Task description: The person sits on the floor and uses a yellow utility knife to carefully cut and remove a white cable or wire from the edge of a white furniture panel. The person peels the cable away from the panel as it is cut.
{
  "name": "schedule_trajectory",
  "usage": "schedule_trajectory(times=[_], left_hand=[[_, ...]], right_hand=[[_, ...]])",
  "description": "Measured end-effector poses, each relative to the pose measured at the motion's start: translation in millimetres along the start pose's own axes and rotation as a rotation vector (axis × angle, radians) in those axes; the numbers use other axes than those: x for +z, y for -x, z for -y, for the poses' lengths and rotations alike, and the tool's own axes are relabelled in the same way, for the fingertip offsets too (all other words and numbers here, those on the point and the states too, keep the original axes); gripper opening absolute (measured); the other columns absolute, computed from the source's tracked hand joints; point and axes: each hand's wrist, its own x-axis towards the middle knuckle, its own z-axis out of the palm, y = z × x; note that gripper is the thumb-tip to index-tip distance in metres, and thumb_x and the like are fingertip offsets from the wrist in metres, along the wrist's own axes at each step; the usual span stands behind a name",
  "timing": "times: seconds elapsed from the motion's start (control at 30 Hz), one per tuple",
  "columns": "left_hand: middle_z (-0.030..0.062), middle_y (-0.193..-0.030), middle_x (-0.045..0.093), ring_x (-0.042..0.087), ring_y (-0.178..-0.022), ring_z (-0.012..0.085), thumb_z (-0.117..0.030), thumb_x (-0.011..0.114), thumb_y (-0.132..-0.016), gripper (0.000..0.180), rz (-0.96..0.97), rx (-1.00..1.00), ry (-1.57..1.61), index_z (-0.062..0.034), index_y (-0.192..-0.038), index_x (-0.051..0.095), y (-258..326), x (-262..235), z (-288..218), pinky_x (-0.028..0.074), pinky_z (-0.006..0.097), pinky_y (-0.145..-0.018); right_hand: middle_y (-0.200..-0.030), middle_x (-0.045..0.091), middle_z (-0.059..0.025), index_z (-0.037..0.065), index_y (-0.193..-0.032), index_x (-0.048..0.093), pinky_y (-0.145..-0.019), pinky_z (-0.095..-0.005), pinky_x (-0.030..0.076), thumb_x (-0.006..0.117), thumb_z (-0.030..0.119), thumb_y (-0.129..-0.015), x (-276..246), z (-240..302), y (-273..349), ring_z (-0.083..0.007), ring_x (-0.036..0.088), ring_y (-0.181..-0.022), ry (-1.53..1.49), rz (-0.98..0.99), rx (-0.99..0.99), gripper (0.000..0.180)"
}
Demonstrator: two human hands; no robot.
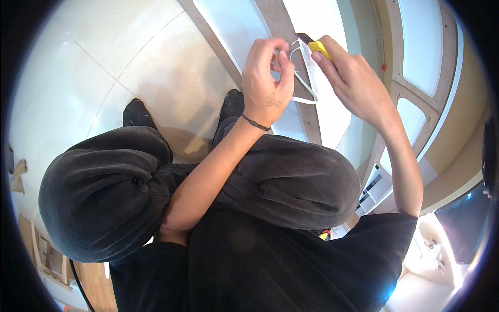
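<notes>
My right hand (358, 83) is wrapped round a yellow utility knife (319, 50). Its dark blade points left, toward the fingertips of my other hand. My left hand (267, 83) is closed, thumb against curled fingers, slightly blurred. A thin white cord (307, 87) loops out beside the thumb and runs back behind that hand; the exact pinch point is hidden. Under both hands lies a long panel with a grey-brown frame (312, 125) and pale inset sections. A bright white strip (332, 112) stretches along it, below the knife.
Light floor tiles (78, 78) spread to the left, around my dark-socked feet. My bent knees in dark trousers are close below the hands. More framed panels (423, 44) curve along the right side. A wooden frame (49, 255) shows at lower left.
</notes>
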Motion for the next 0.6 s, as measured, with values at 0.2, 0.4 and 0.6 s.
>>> schedule_trajectory(times=[0.2,0.4,0.6], left_hand=[[0.0082,-0.097,0.066,0.064,-0.071,0.0206,-0.006,0.066,-0.095,0.007,-0.023,0.149,-0.127,-0.0040,-0.102,0.067,-9.5,3.7,-0.6,0.054,0.029,-0.064],[0.0077,-0.090,0.066,0.064,-0.070,0.0223,-0.007,0.064,-0.096,0.004,-0.038,0.066,-0.103,-0.0041,-0.098,0.065,-8.2,8.2,-3.1,0.052,0.031,-0.059],[0.0081,-0.089,0.067,0.064,-0.070,0.0227,-0.005,0.065,-0.094,0.003,-0.051,0.039,-0.076,-0.0038,-0.097,0.065,-6.6,9.6,-3.4,0.051,0.031,-0.058]], right_hand=[[-0.062,0.062,-0.0181,0.008,-0.110,0.054,-0.060,-0.0530,0.049,0.044,0.036,-0.110,-1.8,1.6,0.0,-0.0418,0.066,-0.065,0.042,0.071,0.100,0.030],[-0.066,0.065,-0.0177,0.008,-0.113,0.054,-0.061,-0.0511,0.052,0.042,0.034,-0.111,-4.6,-0.4,1.6,-0.0396,0.068,-0.066,0.047,0.094,0.089,0.029],[-0.062,0.055,-0.0188,0.002,-0.109,0.051,-0.057,-0.0456,0.041,0.045,0.027,-0.111,-3.4,-1.1,0.1,-0.0326,0.054,-0.053,0.013,0.076,0.051,0.026]])
